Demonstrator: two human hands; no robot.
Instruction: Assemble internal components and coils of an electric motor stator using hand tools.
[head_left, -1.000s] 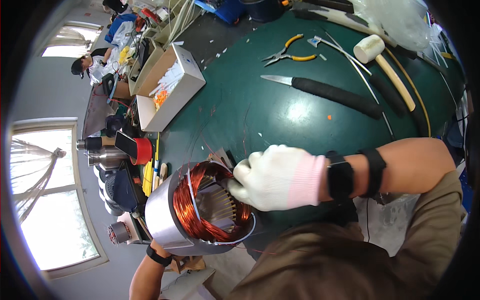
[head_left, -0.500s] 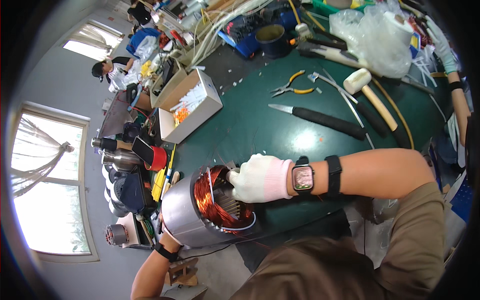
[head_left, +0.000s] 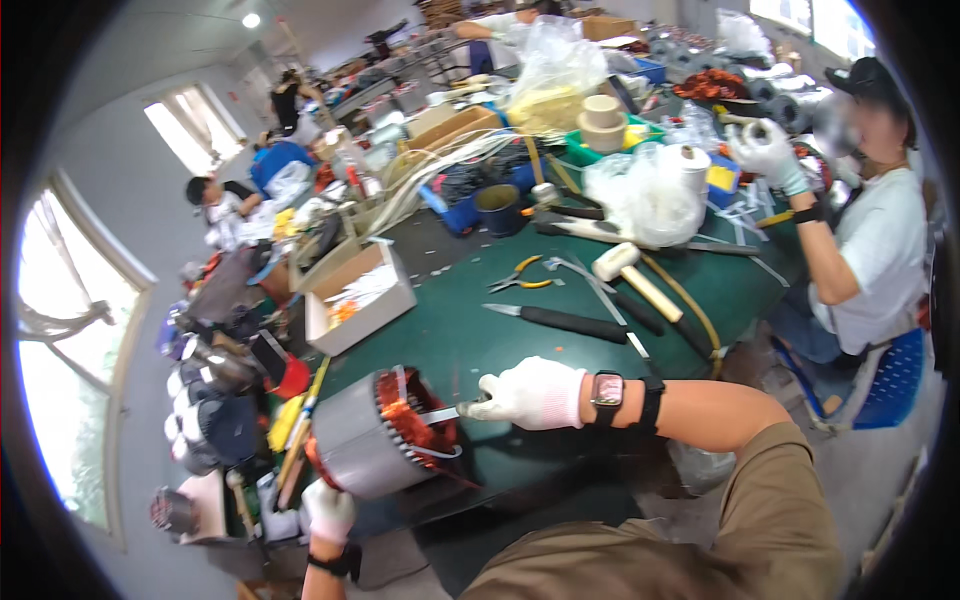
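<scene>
One strip (head_left: 440,415) in right hand (head_left: 530,394); watch display (head_left: 607,390) illegible.

My feed's bright, daylight mostly from the left: big window (head_left: 65,370) blown out white, the small far window (head_left: 180,130) clipped too. Ceiling lamp (head_left: 251,20) is a burnt-out dot. Weak sheen on the green tabletop (head_left: 440,335), darker toward me. I get overall motion blur, softening the stator (head_left: 360,440) and right hand (head_left: 535,393); far clutter's mushy. Fisheye bends edges; corners black.
</scene>
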